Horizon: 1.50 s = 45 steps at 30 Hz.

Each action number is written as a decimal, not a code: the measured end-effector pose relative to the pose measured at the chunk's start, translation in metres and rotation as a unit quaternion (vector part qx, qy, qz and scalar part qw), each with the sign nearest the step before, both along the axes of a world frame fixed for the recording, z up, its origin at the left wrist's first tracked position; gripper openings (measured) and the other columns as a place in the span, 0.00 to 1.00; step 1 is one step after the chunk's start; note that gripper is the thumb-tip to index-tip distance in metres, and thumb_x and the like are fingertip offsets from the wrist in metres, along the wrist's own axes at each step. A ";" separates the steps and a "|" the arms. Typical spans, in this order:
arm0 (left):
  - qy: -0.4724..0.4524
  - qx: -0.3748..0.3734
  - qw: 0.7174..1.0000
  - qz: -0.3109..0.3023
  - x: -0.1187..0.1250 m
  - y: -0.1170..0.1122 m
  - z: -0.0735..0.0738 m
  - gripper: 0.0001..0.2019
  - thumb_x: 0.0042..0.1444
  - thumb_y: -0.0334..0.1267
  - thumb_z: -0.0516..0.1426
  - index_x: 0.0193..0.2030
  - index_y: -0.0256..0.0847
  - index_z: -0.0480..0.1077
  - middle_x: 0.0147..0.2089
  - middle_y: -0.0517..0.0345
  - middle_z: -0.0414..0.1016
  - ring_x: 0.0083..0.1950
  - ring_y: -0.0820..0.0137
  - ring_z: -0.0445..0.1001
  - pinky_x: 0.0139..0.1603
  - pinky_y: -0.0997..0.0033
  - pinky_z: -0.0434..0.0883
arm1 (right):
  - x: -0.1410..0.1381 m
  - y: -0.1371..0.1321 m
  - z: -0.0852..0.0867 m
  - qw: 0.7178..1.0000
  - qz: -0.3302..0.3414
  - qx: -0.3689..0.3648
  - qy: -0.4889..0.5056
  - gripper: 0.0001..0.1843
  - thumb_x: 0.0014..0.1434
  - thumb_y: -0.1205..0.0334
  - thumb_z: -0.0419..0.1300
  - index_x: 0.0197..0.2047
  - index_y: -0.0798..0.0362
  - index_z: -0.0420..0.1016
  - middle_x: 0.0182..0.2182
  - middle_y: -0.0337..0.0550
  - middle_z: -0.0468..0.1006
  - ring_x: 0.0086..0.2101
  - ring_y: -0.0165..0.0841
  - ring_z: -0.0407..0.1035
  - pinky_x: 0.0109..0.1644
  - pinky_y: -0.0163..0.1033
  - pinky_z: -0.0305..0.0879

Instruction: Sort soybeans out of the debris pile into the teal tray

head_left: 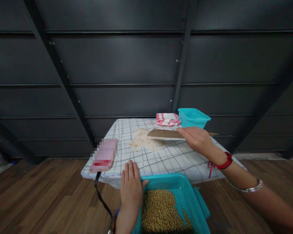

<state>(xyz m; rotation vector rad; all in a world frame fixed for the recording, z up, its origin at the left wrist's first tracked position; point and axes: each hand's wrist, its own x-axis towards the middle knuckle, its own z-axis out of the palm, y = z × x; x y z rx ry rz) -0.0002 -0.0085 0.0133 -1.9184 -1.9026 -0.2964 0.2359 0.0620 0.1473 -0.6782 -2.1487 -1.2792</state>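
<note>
My left hand [131,187] rests on the near left rim of a teal plastic tub [178,182] that holds yellowish beans [161,208]. Its fingers lie flat and together, pointing toward the table. My right hand [196,138] is closed on a large flat knife-like blade [164,133], held level over the far part of the table. The blade's tip points left, just over a pale heap of crumbs or grain [143,139] spread on the checked tablecloth [161,159].
A second teal tub [192,117] stands at the table's far right, beside a folded red-and-white cloth [167,119]. A pink blurred flat object [104,155] lies at the left edge, a dark strap [101,195] hanging below. Dark panelled wall behind, wood floor around.
</note>
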 end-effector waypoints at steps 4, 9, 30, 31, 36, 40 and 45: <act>0.005 0.002 1.000 -0.004 -0.001 0.000 -0.001 0.29 0.48 0.45 0.54 0.54 0.29 0.60 0.58 0.39 0.61 0.58 0.55 0.60 0.54 0.56 0.63 | 0.007 0.020 -0.005 1.000 0.005 0.009 0.012 0.16 0.56 0.77 0.43 0.37 0.58 0.70 0.24 0.44 0.74 0.25 0.29 0.65 0.28 0.36 0.59; 0.009 -0.002 1.000 -0.005 -0.001 0.001 -0.001 0.31 0.47 0.45 0.55 0.55 0.27 0.59 0.58 0.37 0.61 0.58 0.54 0.60 0.54 0.55 0.64 | 0.015 0.036 -0.017 1.000 0.010 0.005 0.027 0.16 0.56 0.77 0.44 0.37 0.58 0.71 0.26 0.45 0.75 0.27 0.30 0.66 0.30 0.36 0.59; -0.019 0.012 1.000 -0.003 -0.002 0.001 -0.007 0.29 0.48 0.45 0.54 0.54 0.30 0.60 0.58 0.38 0.61 0.58 0.55 0.59 0.55 0.55 0.63 | -0.044 0.070 -0.022 0.994 0.100 -0.037 0.033 0.13 0.59 0.73 0.46 0.37 0.57 0.71 0.28 0.45 0.75 0.30 0.30 0.67 0.33 0.36 0.59; -0.012 0.014 1.000 -0.004 -0.002 0.002 -0.007 0.28 0.48 0.45 0.54 0.54 0.30 0.60 0.57 0.39 0.62 0.58 0.55 0.59 0.54 0.56 0.63 | -0.051 0.073 -0.021 0.993 0.108 -0.043 0.026 0.13 0.59 0.72 0.46 0.37 0.57 0.70 0.28 0.45 0.75 0.30 0.30 0.67 0.34 0.37 0.59; -0.010 0.030 0.999 -0.011 -0.006 0.002 -0.011 0.28 0.50 0.46 0.51 0.55 0.32 0.59 0.58 0.39 0.61 0.59 0.56 0.59 0.55 0.55 0.62 | -0.079 0.086 -0.024 0.986 0.151 -0.073 -0.008 0.13 0.60 0.71 0.45 0.37 0.56 0.70 0.31 0.43 0.76 0.32 0.29 0.67 0.35 0.36 0.60; -0.011 0.025 1.000 -0.011 -0.007 0.002 -0.012 0.28 0.49 0.47 0.52 0.55 0.31 0.60 0.58 0.39 0.60 0.59 0.56 0.59 0.55 0.56 0.62 | -0.076 0.088 -0.030 0.980 0.180 -0.089 -0.013 0.12 0.60 0.71 0.46 0.37 0.56 0.70 0.30 0.43 0.76 0.32 0.29 0.68 0.36 0.37 0.62; -0.021 0.022 1.000 -0.007 -0.007 0.002 -0.014 0.28 0.50 0.45 0.51 0.56 0.31 0.58 0.59 0.38 0.59 0.59 0.55 0.57 0.56 0.54 0.61 | -0.055 0.082 -0.032 0.973 0.204 -0.104 0.002 0.13 0.59 0.73 0.46 0.38 0.55 0.70 0.31 0.43 0.77 0.34 0.29 0.68 0.39 0.40 0.64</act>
